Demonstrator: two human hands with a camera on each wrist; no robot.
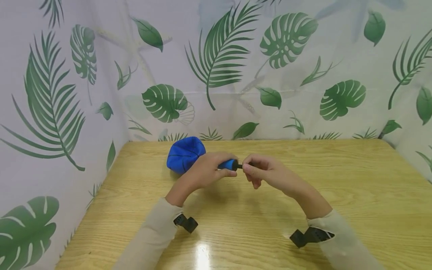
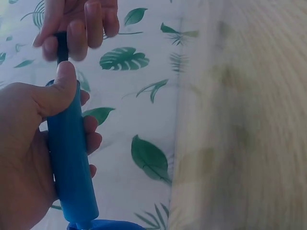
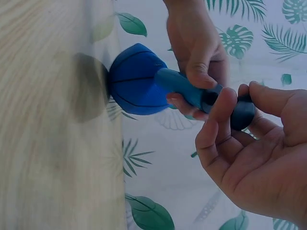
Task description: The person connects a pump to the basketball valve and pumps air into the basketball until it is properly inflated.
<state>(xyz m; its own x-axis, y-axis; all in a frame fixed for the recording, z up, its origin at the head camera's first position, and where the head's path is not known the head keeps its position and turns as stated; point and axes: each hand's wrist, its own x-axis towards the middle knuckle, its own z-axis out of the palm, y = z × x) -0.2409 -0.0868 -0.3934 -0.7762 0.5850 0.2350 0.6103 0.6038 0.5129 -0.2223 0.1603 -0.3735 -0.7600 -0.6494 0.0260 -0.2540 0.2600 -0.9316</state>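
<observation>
While the left hand (image 1: 206, 173) grips the blue pump (image 3: 184, 88) above the table (image 1: 337, 195), the right hand (image 1: 266, 173) pinches its black handle (image 3: 242, 115). The ball (image 1: 185, 153) looks half-inflated; next, I think, a straight pull outward.

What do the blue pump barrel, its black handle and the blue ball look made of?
Blue pump barrel: likely smooth plastic, with an even sheen. Black handle: probably matte plastic or rubber; hard to tell. Blue ball: seemingly soft rubber or vinyl, with dark seam lines and a partly slack shape.
</observation>
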